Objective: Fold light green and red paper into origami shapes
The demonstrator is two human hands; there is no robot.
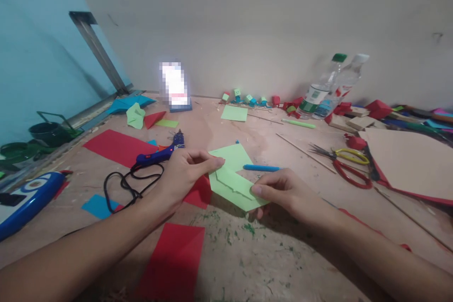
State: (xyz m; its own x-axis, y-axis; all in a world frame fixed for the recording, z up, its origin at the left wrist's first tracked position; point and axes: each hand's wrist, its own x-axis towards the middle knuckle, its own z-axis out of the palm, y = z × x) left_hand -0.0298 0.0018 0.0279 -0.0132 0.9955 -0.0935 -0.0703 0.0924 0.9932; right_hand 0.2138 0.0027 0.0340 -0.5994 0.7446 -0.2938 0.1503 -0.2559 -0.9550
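Observation:
A light green sheet of paper (231,193) is held up off the table between both hands, with a rough-edged strip along its upper side. My left hand (194,167) pinches its upper left corner between thumb and finger. On the right end, my right hand (281,191) grips the paper with the thumb on top and fingers underneath. Another light green paper piece (235,155) shows just behind it. A blue pen (262,168) lies beside my right hand. Close to my left wrist rests a blue glue gun (159,151) with a black cord.
Red paper sheets (173,259) lie near the front. Scissors (350,163) with yellow and red handles sit at right, by thin wooden sticks (306,152). Two plastic bottles (314,96) and a lit phone (175,87) stand at the back. Small paper figures (249,99) line the wall.

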